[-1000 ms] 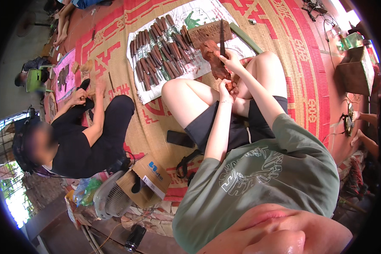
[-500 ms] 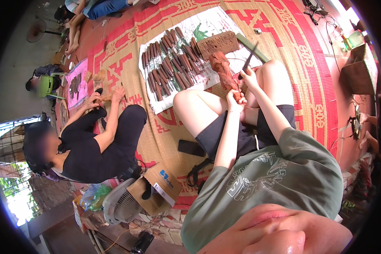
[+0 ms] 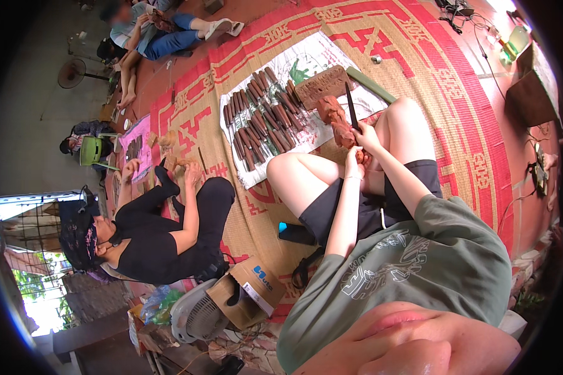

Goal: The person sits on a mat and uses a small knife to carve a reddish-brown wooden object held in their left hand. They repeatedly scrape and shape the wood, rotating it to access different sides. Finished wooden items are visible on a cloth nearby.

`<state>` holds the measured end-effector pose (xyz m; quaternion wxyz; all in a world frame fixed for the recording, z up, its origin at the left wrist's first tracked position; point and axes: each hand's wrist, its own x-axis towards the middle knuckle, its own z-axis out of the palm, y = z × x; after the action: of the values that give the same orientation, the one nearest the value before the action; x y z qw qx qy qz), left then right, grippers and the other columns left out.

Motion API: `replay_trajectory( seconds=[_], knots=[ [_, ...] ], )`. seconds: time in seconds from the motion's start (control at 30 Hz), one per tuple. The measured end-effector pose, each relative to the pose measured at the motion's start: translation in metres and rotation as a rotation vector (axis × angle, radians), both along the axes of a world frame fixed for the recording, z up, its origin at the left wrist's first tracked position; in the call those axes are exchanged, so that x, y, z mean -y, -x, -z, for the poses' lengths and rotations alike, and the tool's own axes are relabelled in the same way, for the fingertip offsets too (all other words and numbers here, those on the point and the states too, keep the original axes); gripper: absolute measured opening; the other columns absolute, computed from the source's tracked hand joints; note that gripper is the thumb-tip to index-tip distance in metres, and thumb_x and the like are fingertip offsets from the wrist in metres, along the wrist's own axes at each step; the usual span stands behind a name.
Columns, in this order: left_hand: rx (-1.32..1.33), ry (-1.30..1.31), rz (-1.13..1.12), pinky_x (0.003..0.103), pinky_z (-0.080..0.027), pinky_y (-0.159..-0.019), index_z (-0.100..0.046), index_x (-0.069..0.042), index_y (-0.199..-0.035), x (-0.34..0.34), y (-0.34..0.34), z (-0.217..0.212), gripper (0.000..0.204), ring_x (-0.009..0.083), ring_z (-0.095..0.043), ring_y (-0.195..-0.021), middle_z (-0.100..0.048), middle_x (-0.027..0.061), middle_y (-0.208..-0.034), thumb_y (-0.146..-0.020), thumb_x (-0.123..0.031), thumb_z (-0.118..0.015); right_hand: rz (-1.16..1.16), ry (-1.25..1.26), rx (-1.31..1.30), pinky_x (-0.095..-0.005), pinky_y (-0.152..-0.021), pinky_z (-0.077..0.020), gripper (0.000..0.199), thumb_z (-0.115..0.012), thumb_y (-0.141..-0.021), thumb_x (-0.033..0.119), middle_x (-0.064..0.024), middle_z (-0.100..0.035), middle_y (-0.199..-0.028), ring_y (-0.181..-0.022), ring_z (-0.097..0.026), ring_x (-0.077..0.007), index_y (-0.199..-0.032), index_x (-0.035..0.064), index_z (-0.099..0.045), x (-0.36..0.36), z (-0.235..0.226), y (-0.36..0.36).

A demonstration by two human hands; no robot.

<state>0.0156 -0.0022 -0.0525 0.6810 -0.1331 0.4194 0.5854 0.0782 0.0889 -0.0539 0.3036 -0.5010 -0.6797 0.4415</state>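
A reddish-brown wood carving [image 3: 335,122] with a knobbly, shaped surface stands tilted between my knees. My left hand [image 3: 355,164] is closed around its lower end. My right hand [image 3: 367,137] grips the near end of a long, dark, tapering file [image 3: 351,103]. The file points away from me along the carving's right side; whether it touches the wood I cannot tell. Beyond my hands, several wooden-handled carving tools [image 3: 272,128] lie in rows on a white sheet [image 3: 251,180]. A rough brown block [image 3: 322,87] lies at the sheet's right part.
A green bar [image 3: 370,85] lies beside the block. A phone [image 3: 296,234] rests on the patterned mat [image 3: 256,228] by my left thigh. At left, a person [image 3: 162,244] in black sits near wooden pieces. A cardboard box [image 3: 250,294] and fan [image 3: 200,315] stand behind them.
The file has swung from a rightward slant to nearly straight ahead, closer to the carving. My view has shifted, with the scene moving right and down. The person at left has parted their hands.
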Motion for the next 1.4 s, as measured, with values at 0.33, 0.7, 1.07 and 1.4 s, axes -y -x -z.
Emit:
replay_trajectory(
  seconds=[0.33,0.7,1.07,1.4],
  knots=[
    [-0.006,-0.044,-0.049,0.030,-0.050,-0.057,-0.047,-0.012,-0.063,0.004,-0.001,-0.002,0.017,0.0135,-0.047,-0.050,-0.049,0.0020,-0.056,-0.072,-0.016,-0.061,0.058,-0.018,-0.268,-0.0289,-0.062,-0.0436,0.016,-0.059,-0.083,0.011,-0.0087,-0.059,-0.072,-0.066,-0.053,-0.0148,-0.087,-0.0032,-0.054,-0.014,-0.014,-0.006],
    [-0.108,-0.059,0.060,0.034,-0.053,-0.059,-0.042,-0.013,-0.062,0.006,-0.002,0.009,0.021,0.0121,-0.042,-0.047,-0.039,-0.0012,-0.052,-0.076,-0.014,-0.058,-0.152,0.309,-0.521,-0.0244,-0.074,-0.0453,0.015,-0.058,-0.083,0.004,-0.0025,-0.059,-0.088,-0.080,-0.054,-0.0091,-0.097,-0.0014,-0.055,-0.011,-0.007,-0.005],
    [-0.036,-0.059,0.048,0.034,-0.051,-0.062,-0.046,-0.011,-0.062,0.010,0.004,-0.001,0.019,0.0130,-0.044,-0.047,-0.048,0.0016,-0.056,-0.075,-0.014,-0.059,-0.173,0.398,-0.654,-0.0215,-0.065,-0.0463,0.018,-0.058,-0.085,0.008,-0.0002,-0.060,-0.085,-0.075,-0.055,-0.0069,-0.101,0.0023,-0.054,-0.016,-0.028,-0.010],
    [0.042,-0.116,0.187,0.030,-0.048,-0.063,-0.050,-0.009,-0.066,0.018,0.004,-0.016,0.015,0.0125,-0.047,-0.051,-0.052,0.0029,-0.061,-0.077,-0.017,-0.057,-0.027,0.371,-0.611,-0.0214,-0.064,-0.0455,0.020,-0.060,-0.084,0.009,-0.0002,-0.061,-0.085,-0.073,-0.055,-0.0067,-0.103,0.0018,-0.056,-0.022,-0.011,-0.006]
  ],
)
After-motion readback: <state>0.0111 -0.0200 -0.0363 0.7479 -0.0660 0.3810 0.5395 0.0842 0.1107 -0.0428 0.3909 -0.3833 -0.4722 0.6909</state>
